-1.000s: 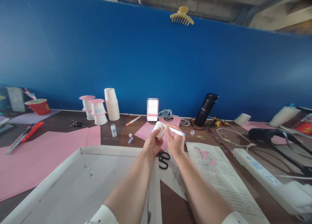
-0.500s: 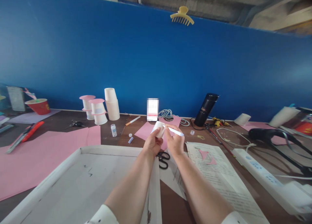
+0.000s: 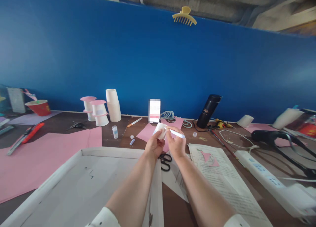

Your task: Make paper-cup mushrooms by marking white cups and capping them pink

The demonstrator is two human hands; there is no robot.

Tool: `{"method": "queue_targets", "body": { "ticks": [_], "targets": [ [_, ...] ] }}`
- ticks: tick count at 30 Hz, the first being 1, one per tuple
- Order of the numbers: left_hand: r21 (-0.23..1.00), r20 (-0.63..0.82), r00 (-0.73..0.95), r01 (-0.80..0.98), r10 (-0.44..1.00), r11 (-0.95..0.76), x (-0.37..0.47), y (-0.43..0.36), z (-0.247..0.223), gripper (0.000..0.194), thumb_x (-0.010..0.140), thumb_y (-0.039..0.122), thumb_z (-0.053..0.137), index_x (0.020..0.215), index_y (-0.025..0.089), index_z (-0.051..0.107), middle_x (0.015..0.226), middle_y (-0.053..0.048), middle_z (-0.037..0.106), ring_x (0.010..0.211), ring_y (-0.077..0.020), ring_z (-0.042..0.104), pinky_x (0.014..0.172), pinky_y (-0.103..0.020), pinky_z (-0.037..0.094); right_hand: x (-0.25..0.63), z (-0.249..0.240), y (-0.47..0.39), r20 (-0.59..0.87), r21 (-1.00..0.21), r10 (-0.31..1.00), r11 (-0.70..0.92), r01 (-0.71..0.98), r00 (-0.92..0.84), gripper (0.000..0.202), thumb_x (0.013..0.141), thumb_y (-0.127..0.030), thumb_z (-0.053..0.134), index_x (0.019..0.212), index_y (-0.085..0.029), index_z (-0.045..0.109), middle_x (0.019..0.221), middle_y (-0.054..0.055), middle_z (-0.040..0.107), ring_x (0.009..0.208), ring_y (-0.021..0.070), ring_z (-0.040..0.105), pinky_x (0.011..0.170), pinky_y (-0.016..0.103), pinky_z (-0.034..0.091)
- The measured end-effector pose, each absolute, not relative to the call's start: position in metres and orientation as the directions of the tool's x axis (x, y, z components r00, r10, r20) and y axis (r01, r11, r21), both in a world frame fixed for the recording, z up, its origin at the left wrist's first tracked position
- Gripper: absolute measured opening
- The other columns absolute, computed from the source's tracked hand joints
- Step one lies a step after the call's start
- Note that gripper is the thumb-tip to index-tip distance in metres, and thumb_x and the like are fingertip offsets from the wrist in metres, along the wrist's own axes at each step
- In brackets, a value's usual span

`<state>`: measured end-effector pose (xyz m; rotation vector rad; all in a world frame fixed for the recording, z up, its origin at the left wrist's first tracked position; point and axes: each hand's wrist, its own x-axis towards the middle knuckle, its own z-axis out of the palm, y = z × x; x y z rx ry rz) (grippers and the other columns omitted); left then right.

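My left hand (image 3: pixel 155 144) is closed around a small white paper cup (image 3: pixel 161 129), thumb lying on its side. In my right hand (image 3: pixel 177 144) is a white marker (image 3: pixel 175 133), its tip end at the cup's wall and its pale lilac back end pointing right. Whether the tip touches the cup I cannot tell. Beneath both hands lies a pink paper sheet (image 3: pixel 145 133). Black scissor handles (image 3: pixel 166 162) show just below my hands, their blades hidden. A small lilac cap (image 3: pixel 132 141) rests on the table to the left.
A white shallow tray (image 3: pixel 84 152) fills the front left, with pink sheets (image 3: pixel 56 154) beyond it. Stacked cups (image 3: pixel 114 108), a phone (image 3: pixel 154 111) and a black flask (image 3: pixel 209 111) stand along the blue partition. Printed pages (image 3: pixel 222 174) and a power strip (image 3: pixel 261 171) lie right.
My right hand and the marker have shifted very slightly left against the cup. The left hand and the cup stay nearly still.
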<state>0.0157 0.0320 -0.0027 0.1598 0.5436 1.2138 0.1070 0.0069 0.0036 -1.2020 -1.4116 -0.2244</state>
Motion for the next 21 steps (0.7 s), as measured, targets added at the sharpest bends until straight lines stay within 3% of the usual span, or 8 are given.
{"method": "queue_targets", "body": {
  "ticks": [21],
  "targets": [
    [0.381,-0.315,0.238,-0.855,0.919,0.352,0.0147,0.0317,-0.0018,0.011,0.073,0.008,0.067,0.084,0.007,0.064,0.069,-0.004,0.064,0.048,-0.0042,0.054,0.033,-0.010,0.034,0.1040,0.0031,0.0061,0.831,-0.470,0.515,0.445,0.762,0.212,0.013,0.083,-0.029,0.056,0.085,-0.021,0.066,0.085,0.004,0.073,0.083,0.0196,0.067,0.085,0.036,0.048]
  ]
}}
